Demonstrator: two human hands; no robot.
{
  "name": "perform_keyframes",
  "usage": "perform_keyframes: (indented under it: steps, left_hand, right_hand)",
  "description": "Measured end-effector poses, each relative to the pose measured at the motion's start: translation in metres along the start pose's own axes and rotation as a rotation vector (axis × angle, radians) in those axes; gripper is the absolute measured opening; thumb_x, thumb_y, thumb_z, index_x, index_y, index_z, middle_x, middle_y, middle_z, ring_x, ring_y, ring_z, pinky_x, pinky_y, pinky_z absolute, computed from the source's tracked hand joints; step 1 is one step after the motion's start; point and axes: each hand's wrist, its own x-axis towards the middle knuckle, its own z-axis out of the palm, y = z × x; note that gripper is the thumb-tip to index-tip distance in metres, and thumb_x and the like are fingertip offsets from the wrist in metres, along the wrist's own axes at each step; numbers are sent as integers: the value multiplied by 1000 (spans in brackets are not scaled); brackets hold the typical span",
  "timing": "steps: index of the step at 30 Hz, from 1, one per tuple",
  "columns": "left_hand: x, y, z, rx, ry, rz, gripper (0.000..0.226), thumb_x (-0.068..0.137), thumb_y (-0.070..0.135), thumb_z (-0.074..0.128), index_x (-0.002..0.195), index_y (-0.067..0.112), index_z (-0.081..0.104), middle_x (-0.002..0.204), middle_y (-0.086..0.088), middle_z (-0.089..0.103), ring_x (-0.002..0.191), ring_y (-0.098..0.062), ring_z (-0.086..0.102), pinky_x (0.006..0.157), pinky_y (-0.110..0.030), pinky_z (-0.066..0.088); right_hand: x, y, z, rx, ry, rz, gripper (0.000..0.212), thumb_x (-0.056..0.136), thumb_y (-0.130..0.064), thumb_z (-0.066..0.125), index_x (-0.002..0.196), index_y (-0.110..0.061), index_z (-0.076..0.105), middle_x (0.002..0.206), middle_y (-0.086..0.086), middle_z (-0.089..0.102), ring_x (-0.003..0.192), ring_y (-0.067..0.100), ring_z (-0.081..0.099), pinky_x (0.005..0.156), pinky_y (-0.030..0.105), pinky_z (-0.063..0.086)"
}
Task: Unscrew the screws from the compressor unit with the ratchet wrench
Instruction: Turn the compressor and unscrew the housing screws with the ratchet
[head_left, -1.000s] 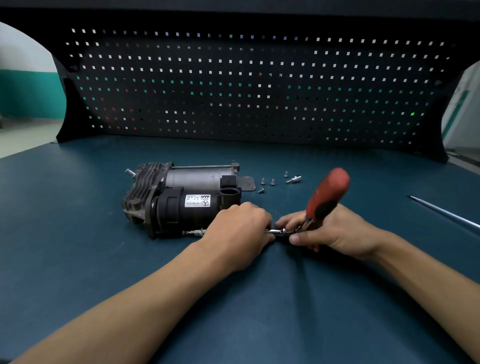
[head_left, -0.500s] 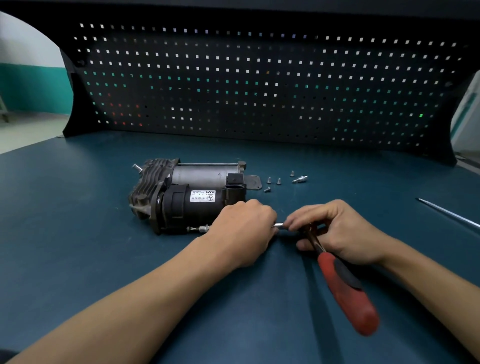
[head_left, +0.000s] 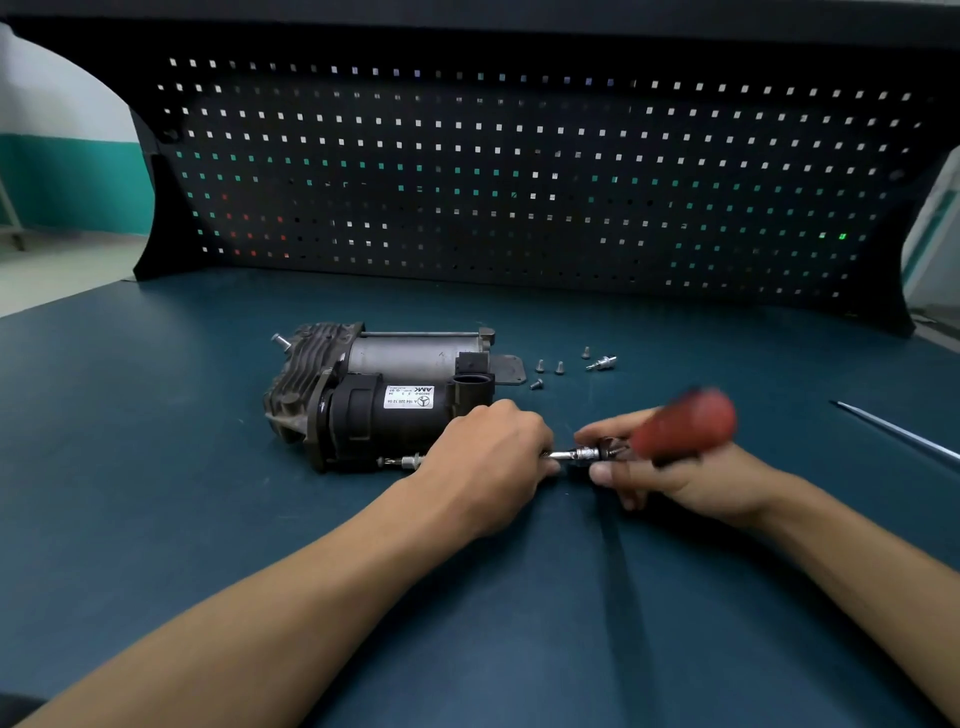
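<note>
Ratchet wrench (head_left: 684, 423) swung up (handle blurred) | left hand (head_left: 493, 452), right hand (head_left: 696, 480) grip it | fingertips hidden

plenty of room on the dark teal bench mat (head_left: 156, 467) left of the grey-and-black metal compressor unit (head_left: 384, 400), and up front btwn the forearms. back strip up to the black perforated pegboard panel (head_left: 519, 182) is free too. right of the unit it's tight: left hand (head_left: 493, 447) and right hand (head_left: 696, 483) sit in a row on the red-handled ratchet wrench (head_left: 685, 423), w/ small loose silver screws (head_left: 540, 366) scattered just behind. thin silver metal rod (head_left: 893, 431) lies diagonally far right, w/ a passable gap btwn it and the right hand.
</note>
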Motion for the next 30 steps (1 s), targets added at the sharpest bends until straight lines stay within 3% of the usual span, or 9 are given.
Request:
perform_keyframes:
  steps: [3,7,11,16,22,30]
  left_hand:
    - [-1,1,-1,-2,9,2,27,97,44,56,102,21,68,96,-11,60,89,-35,56,66,-35,36]
    - [-1,2,-2,-7,17,3,25,96,43,57,103,22,68,94,-10,61,89,-35,56,67,-35,36]
    - [-2,5,-3,-16,10,5,24,96,42,57,98,21,68,87,-7,55,79,-30,46,66,-35,34]
    - [-2,6,-5,-10,28,13,22,95,42,57,97,22,68,90,-8,58,81,-32,48,66,-35,36]
    - [-2,5,-4,15,13,3,23,95,42,60,98,21,67,86,-5,50,80,-31,46,66,-35,34]
    - [-3,6,-5,29,-5,-9,24,94,44,60,103,23,67,100,-9,59,94,-33,56,68,-35,36]
  right_hand:
    - [2,-3,3,17,28,42,46,70,-39,76,101,-5,71,80,-4,74,50,18,63,46,22,48]
    - [6,-5,6,49,46,123,64,72,-57,66,104,-2,67,69,1,71,46,19,63,42,21,47]
    - [9,-7,5,111,16,203,59,80,-57,58,102,-3,64,78,20,72,46,22,62,41,23,46]
    - [10,-7,2,172,20,261,40,100,-42,50,95,-3,60,71,21,70,44,22,61,38,23,46]
    - [8,-7,2,204,25,225,45,77,-39,68,98,0,63,76,12,66,52,19,64,43,20,48]
    - [3,-8,-2,231,-8,136,46,66,-30,81,102,-4,69,92,16,70,62,28,69,51,25,56]
